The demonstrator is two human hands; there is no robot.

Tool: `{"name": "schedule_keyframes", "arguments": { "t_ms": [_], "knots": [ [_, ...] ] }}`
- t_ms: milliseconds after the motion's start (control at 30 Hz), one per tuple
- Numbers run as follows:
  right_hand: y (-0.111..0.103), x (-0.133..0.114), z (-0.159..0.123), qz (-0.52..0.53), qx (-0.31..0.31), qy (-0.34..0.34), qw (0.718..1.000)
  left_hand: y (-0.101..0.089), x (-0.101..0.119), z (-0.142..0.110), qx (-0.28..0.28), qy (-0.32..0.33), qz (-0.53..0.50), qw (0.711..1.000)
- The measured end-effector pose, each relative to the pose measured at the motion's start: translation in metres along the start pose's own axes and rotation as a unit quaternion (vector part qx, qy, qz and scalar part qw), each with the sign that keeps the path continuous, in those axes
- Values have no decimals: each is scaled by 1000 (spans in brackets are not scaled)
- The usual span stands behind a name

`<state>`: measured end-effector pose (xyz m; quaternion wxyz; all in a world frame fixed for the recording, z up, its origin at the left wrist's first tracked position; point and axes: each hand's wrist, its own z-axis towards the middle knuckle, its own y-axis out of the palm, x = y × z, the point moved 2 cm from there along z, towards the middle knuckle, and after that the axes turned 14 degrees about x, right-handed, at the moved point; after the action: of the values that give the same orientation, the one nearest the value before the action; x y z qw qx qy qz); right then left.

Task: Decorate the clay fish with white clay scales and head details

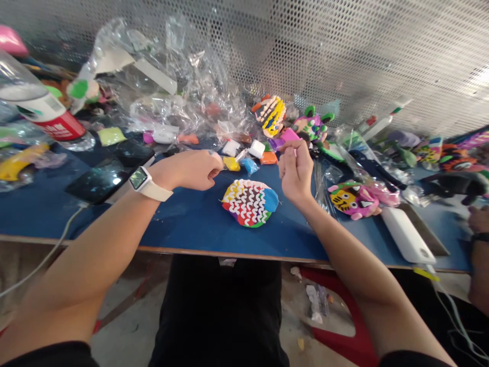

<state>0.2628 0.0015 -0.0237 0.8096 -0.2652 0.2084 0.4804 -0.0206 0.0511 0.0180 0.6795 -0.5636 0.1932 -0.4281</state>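
Note:
Over the blue table, my left hand (193,169) is curled closed, a watch (139,178) on its wrist. Whatever it grips, if anything, is hidden by the fingers. My right hand (297,171) is pinched closed to the right, and I cannot make out anything in its fingers. Between and below both hands lies a fish-shaped clay piece (250,203) with white wavy strips over coloured patches; neither hand touches it. Just beyond are small clay lumps: yellow (231,163), blue (249,165), orange (268,158) and white (256,148). A magenta block (289,135) sits behind my right hand.
Crumpled clear bags (183,97) pile up against the perforated metal panel (344,46). A bottle (49,117) and a dark phone (97,178) are at left. At right lie a clay tiger figure (351,200), a white power bank (408,235) and another person's hand (479,220).

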Motion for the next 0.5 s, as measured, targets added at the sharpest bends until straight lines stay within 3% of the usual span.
{"name": "schedule_keyframes", "arguments": {
  "t_ms": [67,133,200,267,400,500],
  "knots": [
    [3,-4,0,36,54,30,997,-2,6,2,41,10,-12,999],
    [10,-12,2,70,58,46,995,-4,18,7,130,2,-52,990],
    [18,-22,7,87,53,44,994,-4,31,15,256,-36,-131,957],
    [29,-29,15,84,49,30,995,-2,44,30,339,-73,-185,919],
    [66,-35,38,42,7,-21,999,-6,53,82,409,-109,-222,878],
    [96,-33,64,83,85,-13,993,-21,49,124,434,-91,-201,873]
  ]
}}
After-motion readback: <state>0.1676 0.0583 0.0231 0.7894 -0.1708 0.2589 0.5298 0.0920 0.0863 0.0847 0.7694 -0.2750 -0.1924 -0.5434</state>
